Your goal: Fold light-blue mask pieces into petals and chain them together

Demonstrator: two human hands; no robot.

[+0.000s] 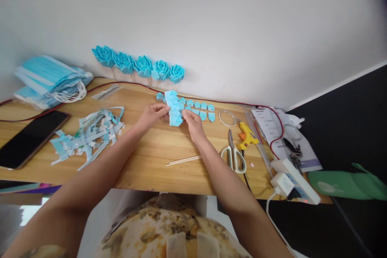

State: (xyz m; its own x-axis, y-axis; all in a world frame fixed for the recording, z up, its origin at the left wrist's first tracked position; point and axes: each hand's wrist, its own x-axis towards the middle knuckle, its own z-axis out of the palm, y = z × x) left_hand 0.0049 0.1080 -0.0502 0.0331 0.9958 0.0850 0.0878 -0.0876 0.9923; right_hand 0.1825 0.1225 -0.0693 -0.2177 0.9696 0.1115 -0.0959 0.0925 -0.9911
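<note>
Above the wooden table (148, 141), a strip of folded blue mask fabric (174, 109) is stretched between my two hands, its edge zigzagged into points. My left hand (154, 113) pinches its left edge, the fingers closed. On the other side my right hand (193, 123) grips the right edge between thumb and fingers. Behind and to the right of the strip lie several small folded blue petals (203, 115) in rows. Several finished blue fabric flowers (142, 66) on thin sticks lean against the wall beyond.
Blue face masks (48, 76), a phone (33, 137) and fabric scraps (90, 133) lie left. Sticks (183, 161), scissors (232, 155), a wire coil (227, 118) and a yellow glue gun (248, 136) lie right. A power strip (298, 181) sits at the right edge.
</note>
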